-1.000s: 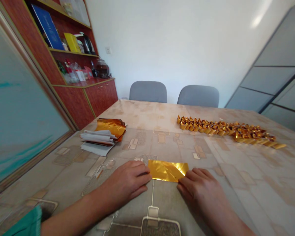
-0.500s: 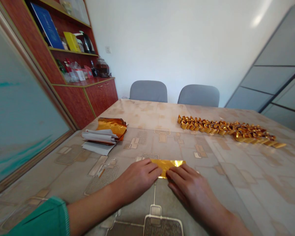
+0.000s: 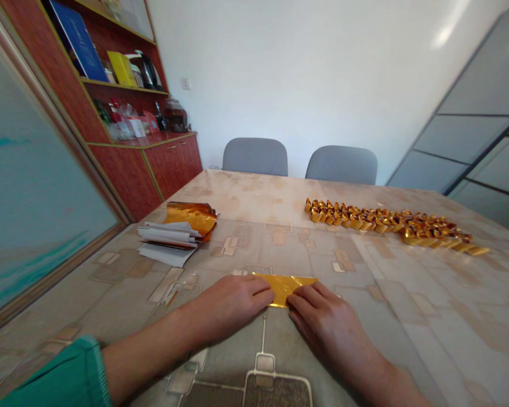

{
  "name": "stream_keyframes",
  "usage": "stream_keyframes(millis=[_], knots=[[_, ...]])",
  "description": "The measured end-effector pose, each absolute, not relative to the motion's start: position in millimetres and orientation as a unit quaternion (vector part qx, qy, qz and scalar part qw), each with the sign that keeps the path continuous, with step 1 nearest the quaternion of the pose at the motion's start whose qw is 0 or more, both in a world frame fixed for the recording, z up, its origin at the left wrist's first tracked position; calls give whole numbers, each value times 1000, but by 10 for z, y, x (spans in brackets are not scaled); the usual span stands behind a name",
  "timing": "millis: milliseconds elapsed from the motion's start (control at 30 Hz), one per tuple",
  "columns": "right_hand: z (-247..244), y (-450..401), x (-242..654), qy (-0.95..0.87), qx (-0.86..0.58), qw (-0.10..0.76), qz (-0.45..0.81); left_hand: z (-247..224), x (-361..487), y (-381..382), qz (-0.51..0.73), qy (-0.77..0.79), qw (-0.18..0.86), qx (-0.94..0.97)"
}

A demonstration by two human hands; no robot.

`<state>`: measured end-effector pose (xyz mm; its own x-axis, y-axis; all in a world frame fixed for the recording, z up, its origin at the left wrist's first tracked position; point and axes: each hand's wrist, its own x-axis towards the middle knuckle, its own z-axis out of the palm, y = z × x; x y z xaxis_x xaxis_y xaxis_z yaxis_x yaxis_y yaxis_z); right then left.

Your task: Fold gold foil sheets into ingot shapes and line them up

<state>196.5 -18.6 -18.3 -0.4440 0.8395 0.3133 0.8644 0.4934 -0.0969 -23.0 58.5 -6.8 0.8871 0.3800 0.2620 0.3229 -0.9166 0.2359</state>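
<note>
A folded strip of gold foil paper lies flat on the table in front of me, its long side running left to right. My left hand grips its left end, fingers pressed together along the near edge. At the right end, my right hand has its fingers closed and bent over the foil. The thumbs are mostly hidden under both hands. Between the hands, the middle of the strip shows bare and shiny.
A stack of gold foil sheets with pale backs lies at the left. Rows of folded gold foil pieces stand at the back right. Two grey chairs stand beyond the patterned tablecloth; a red cabinet is at the left.
My left hand has slid slightly left along the strip, so more of the gold shows between the hands. My right hand stays nearly in place. The view has shifted a little.
</note>
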Motion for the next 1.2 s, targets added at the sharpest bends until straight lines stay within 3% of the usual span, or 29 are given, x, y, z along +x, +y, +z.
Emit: stream_keyframes(millis=[467, 767, 967, 1200], knots=[[-116, -200, 2008, -847, -509, 149, 15, -22, -196, 445, 115, 201, 54, 971], [-221, -303, 1847, -850, -488, 199, 5, -120, -136, 359, 151, 147, 59, 976], [-243, -351, 1799, -816, -516, 241, 97, -120, -191, 408, 175, 217, 140, 950], [-271, -331, 1813, -787, -549, 258, 111, -116, -253, 578, 173, 288, 217, 916]])
